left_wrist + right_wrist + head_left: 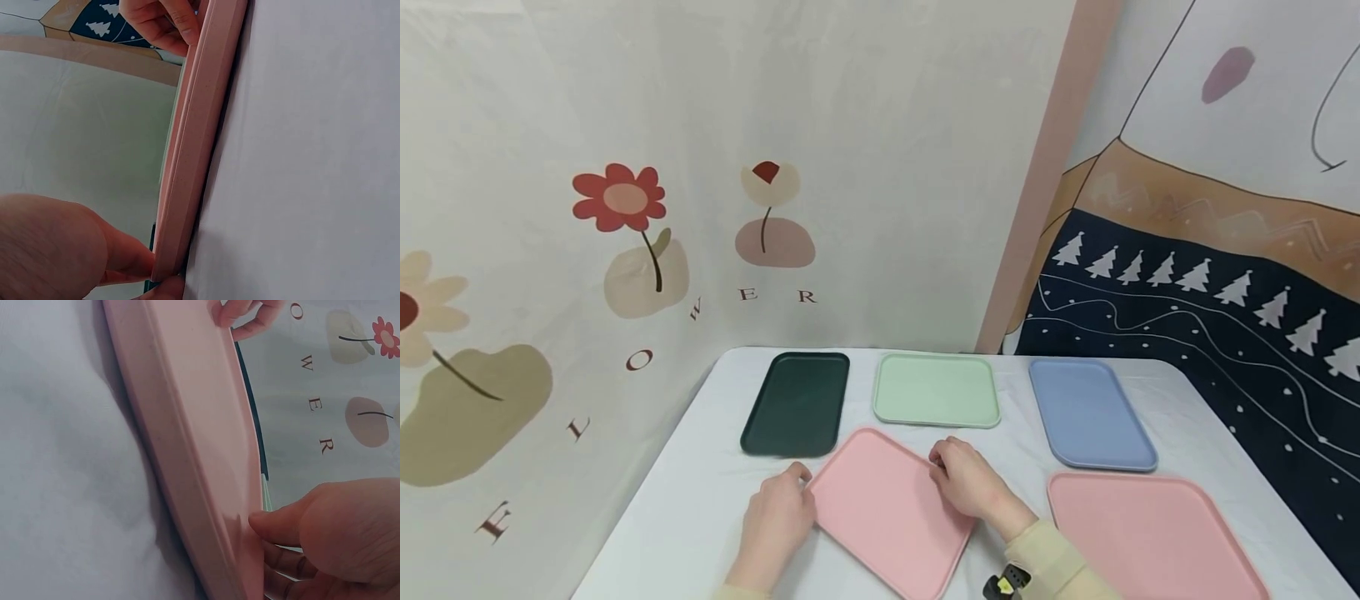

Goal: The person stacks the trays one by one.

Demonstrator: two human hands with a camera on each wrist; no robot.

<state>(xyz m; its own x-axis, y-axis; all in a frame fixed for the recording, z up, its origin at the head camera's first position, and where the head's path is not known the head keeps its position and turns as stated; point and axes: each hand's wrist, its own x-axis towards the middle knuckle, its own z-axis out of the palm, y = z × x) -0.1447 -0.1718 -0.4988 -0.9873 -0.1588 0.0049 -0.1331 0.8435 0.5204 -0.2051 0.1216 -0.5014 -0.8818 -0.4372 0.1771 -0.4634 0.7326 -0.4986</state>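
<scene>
— Five trays, all bare?
— Yes: two pink, one dark green (796, 403), one mint (936, 389), one blue (1090, 412). Both my left hand (777, 518) and right hand (972, 481) pinch the nearer pink tray (887, 510), front-centre on the table (700, 492).

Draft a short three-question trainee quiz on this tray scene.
1. True or false: both hands hold the same pink tray.
2. How many trays lie on the table altogether?
3. Which tray lies nearest the left hand's grip: A dark green, B blue, C light green?

Key:
1. True: the left hand and the right hand pinch opposite edges of the pink tray.
2. Five: dark green tray, light green tray, blue tray, the held one, and a second pink tray, all on the table.
3. A.
</scene>
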